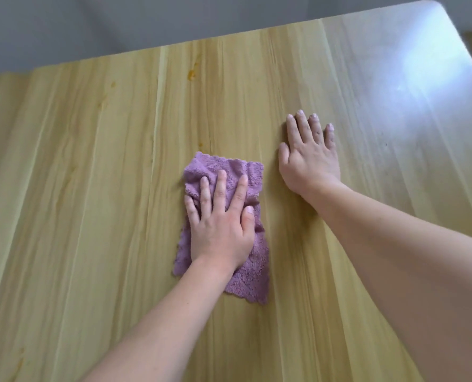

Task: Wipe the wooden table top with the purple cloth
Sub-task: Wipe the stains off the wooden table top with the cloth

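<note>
A purple cloth (pixel 252 274) lies rumpled near the middle of the light wooden table top (pixel 91 188). My left hand (pixel 221 221) presses flat on the cloth with its fingers spread and straight, covering the cloth's middle. My right hand (pixel 309 158) rests flat on the bare wood just right of the cloth, fingers straight and pointing away from me, not touching the cloth.
Small orange-brown stains (pixel 192 74) mark the wood beyond the cloth, toward the far edge. A bright glare (pixel 427 70) lies on the far right corner. A grey floor (pixel 91 26) shows past the far edge.
</note>
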